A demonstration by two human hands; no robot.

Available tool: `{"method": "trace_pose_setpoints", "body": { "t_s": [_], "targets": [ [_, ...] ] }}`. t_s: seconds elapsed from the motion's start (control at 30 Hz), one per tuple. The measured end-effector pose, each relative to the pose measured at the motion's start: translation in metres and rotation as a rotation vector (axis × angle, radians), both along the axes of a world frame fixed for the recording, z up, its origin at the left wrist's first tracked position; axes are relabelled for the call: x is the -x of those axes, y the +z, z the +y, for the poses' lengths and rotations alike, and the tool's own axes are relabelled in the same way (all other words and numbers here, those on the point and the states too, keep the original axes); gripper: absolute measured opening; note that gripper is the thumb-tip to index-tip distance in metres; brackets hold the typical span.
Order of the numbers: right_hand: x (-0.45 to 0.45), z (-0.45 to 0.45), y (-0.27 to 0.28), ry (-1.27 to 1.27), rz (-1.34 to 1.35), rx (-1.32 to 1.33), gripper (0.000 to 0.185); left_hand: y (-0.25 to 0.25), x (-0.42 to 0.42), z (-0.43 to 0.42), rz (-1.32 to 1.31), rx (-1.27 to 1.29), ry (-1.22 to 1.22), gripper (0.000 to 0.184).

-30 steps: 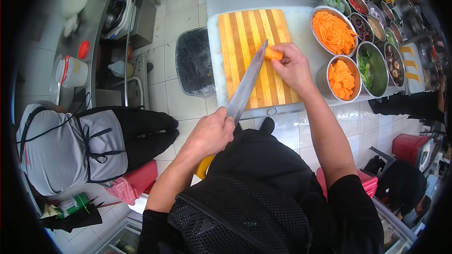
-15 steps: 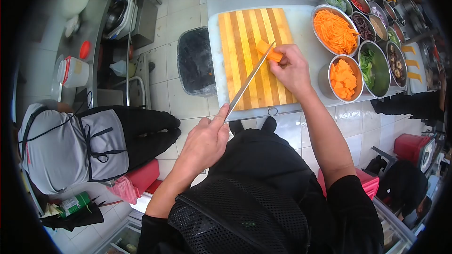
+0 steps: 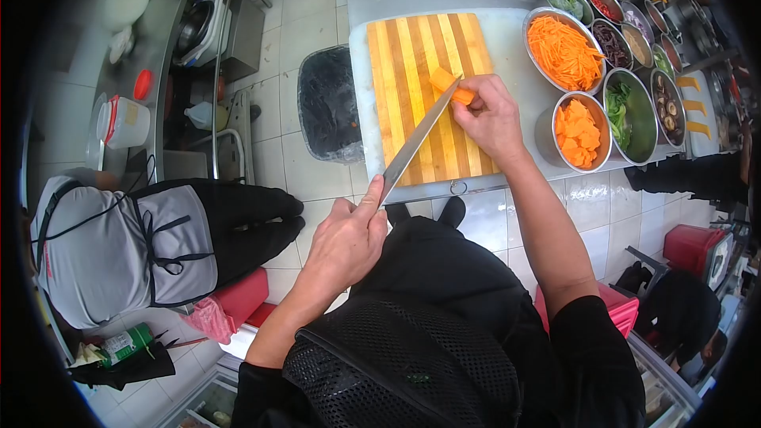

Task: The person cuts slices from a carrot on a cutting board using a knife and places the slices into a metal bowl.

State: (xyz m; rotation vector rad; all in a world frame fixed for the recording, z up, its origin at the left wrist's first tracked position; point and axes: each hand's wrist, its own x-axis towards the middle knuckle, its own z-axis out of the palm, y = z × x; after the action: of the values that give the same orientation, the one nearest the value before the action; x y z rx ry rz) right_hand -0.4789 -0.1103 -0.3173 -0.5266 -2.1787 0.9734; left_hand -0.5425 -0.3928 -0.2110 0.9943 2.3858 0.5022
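Observation:
My left hand (image 3: pixel 346 238) is wrapped round the handle of a kitchen knife (image 3: pixel 413 145), its index finger stretched along the top of the blade. The blade slants up and right over a striped wooden cutting board (image 3: pixel 396 71), and its tip end lies across a piece of carrot (image 3: pixel 444 79). With fingertips and thumb, my right hand (image 3: pixel 493 116) grips the right end of that carrot on the board. Whether the edge has entered the carrot I cannot tell. Right of the board stand a bowl of carrot shreds (image 3: pixel 564 54) and a metal pot of carrot slices (image 3: pixel 578 135).
Beyond these, a metal bowl of greens (image 3: pixel 630 115) and several small ingredient bowls crowd the right. A dark-lined bin (image 3: pixel 330 103) stands left of the table. A person in a grey shirt and apron (image 3: pixel 119 250) is at the left; another in black (image 3: pixel 682 309) is far right.
The knife blade has turned so more of its flat side shows, and its tip has shifted slightly down and left on the carrot. My right hand has barely moved.

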Motion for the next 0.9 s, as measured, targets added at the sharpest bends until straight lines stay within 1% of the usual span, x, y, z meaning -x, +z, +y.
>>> {"method": "trace_pose_setpoints", "body": {
  "t_s": [0.4,0.5,0.9],
  "targets": [
    [-0.001,0.001,-0.003,-0.002,0.005,-0.003,0.029,0.003,-0.003,0.003,0.05,0.035,-0.007,0.05],
    [-0.001,0.0,0.0,-0.002,0.012,0.018,0.024,0.002,-0.005,0.005,0.074,0.038,-0.009,0.051],
    [-0.002,0.001,0.0,0.0,0.021,0.026,0.026,0.006,0.0,0.018,0.069,0.064,-0.036,0.05]
  ]
}}
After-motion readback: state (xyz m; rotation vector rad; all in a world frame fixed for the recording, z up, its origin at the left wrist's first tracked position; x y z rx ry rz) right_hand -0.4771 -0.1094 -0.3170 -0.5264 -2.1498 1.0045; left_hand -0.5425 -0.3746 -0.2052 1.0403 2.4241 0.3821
